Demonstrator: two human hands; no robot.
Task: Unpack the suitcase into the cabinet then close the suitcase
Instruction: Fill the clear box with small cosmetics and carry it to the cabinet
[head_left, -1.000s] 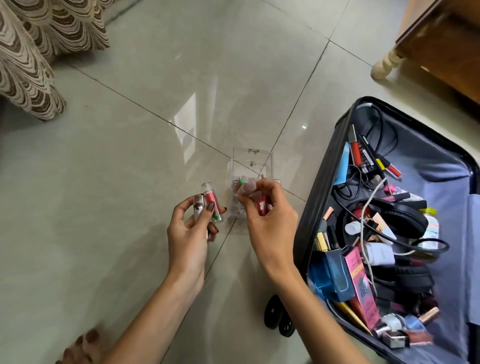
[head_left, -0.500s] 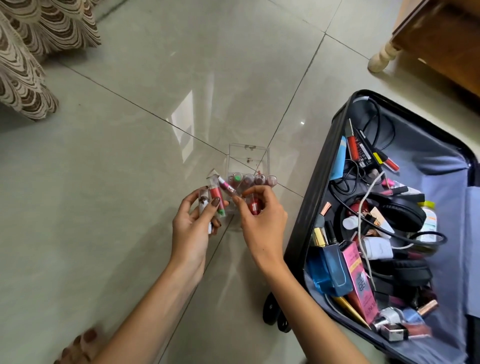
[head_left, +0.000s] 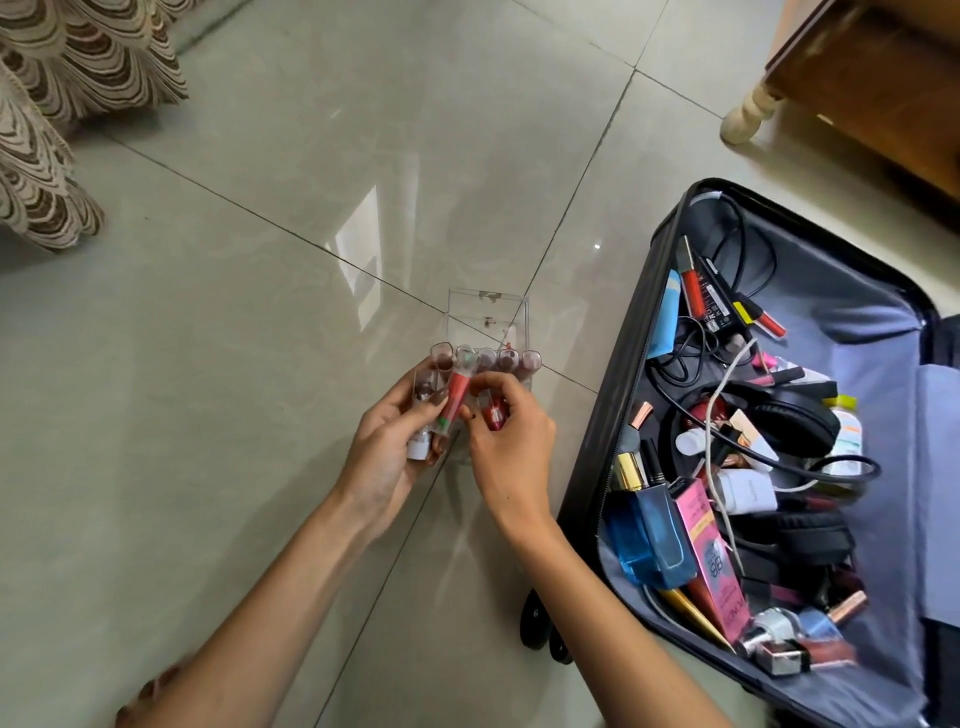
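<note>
The left hand (head_left: 389, 452) grips two cosmetic tubes in its curled fingers: a red lip tube (head_left: 456, 396) with a green band near its lower end, and beside it a clear tube (head_left: 422, 410) with a white base. The right hand (head_left: 511, 452), close against the left, pinches a small red tube (head_left: 493, 413) between thumb and fingertips. Both hands hover over a clear organizer (head_left: 488, 317) on the tiled floor (head_left: 234, 364), and a row of more tubes (head_left: 498, 359) (their tops rounded and transparent) shows just beyond the fingers, at the organizer's near edge. To the right the suitcase (head_left: 608, 426) lies open on the floor, crowded with a blue perfume bottle (head_left: 652, 530), a pink box (head_left: 714, 566), black headphones (head_left: 789, 423), cables and more cosmetics. A wooden furniture piece (head_left: 883, 88) stands at upper right, and patterned fabric (head_left: 62, 104) hangs at upper left.
</note>
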